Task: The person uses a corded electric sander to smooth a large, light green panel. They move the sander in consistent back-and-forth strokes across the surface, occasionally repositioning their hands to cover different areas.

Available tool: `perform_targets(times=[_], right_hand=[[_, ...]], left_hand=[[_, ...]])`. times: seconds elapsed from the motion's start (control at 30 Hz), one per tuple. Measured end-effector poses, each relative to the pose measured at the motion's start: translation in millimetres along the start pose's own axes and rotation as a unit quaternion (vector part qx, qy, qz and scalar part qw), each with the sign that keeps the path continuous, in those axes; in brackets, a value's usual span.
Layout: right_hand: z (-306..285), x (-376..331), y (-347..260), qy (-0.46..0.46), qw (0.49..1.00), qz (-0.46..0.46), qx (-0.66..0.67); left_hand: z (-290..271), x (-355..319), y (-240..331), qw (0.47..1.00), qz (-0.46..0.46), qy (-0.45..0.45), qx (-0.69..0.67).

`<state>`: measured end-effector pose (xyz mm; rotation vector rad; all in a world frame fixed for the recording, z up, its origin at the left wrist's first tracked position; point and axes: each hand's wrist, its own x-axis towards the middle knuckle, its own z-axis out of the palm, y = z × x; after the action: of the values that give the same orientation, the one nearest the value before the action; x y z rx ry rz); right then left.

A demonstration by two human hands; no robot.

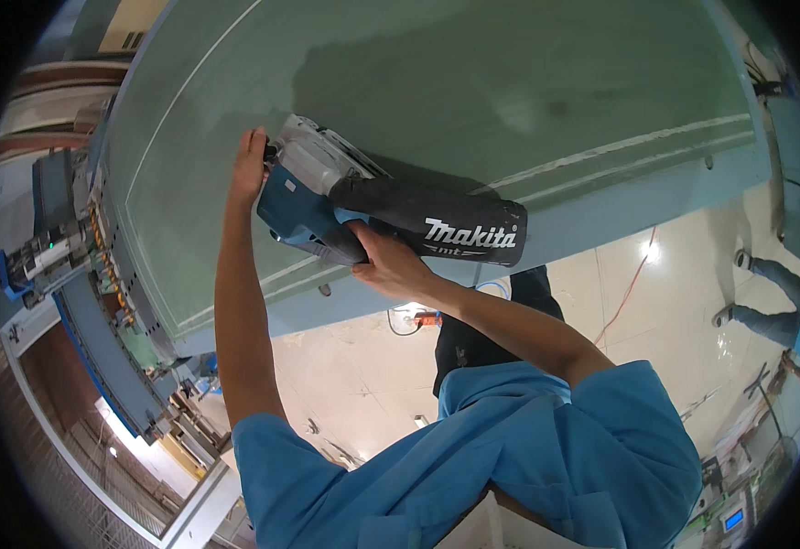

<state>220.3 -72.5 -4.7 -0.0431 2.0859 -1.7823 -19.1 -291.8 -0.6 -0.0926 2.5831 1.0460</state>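
A teal and silver belt sander with a black cloth dust bag sits on a dark green panel with white lines near its edges. My left hand is closed round the front knob of the sander. My right hand wraps round its rear handle, just below the dust bag, which points to the right. The sander's underside and the spot it touches are hidden.
A pale blue border runs along the panel's near edge. Machinery with rails stands at the left. A red cable lies across the tiled floor. Another person in blue is at the far right.
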Motion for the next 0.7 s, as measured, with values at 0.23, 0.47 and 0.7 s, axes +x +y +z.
perform_targets(times=[0.23,0.47,0.7], right_hand=[[-111,-28,7,0.094,0.994,0.010,0.051],[-201,-48,30,0.206,0.971,0.031,0.119],[-270,-87,33,0.357,0.924,-0.001,0.137]], left_hand=[[89,35,140,0.996,0.073,-0.029,0.030],[187,87,251,0.963,0.236,-0.062,0.114],[302,109,380,0.927,0.312,-0.139,0.156]])
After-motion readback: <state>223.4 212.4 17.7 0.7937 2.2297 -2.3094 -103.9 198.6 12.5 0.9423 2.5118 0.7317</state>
